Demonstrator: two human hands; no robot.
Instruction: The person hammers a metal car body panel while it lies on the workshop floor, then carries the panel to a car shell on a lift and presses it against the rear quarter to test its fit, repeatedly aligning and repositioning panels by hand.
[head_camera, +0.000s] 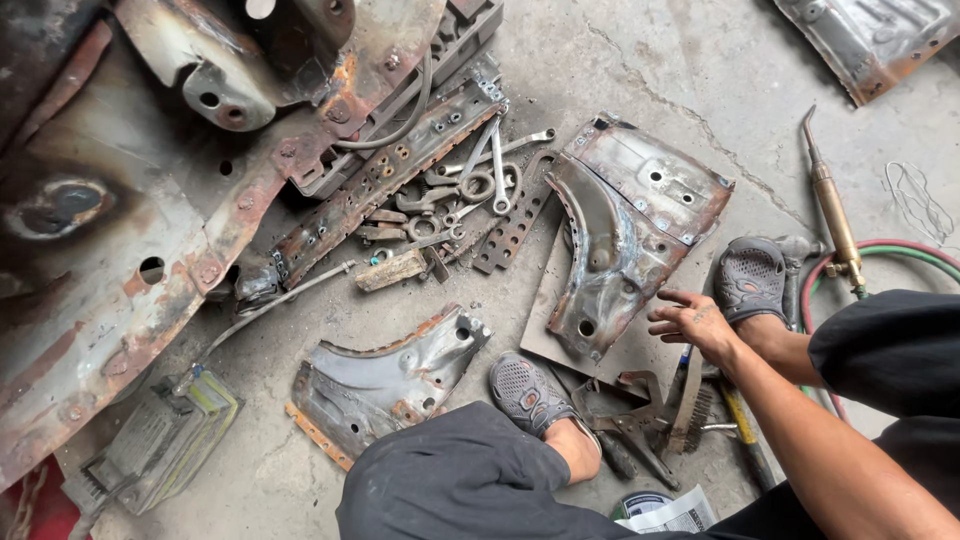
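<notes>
Concrete floor (700, 90) is carrying scattered rusty car panels and a pile of wrenches (480, 180). Right hand (690, 320) is hovering with fingers spread, gripping nothing, at the lower right edge of the curved steel panel (610, 250) lying on a flat sheet. Left hand is lying outside the view. Brass cutting torch (830, 210) is resting nearby.

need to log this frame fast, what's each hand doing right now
Left hand: not in view.
Right hand: open, fingers spread, holding nothing, hovering by the edge of the curved metal panel.
</notes>
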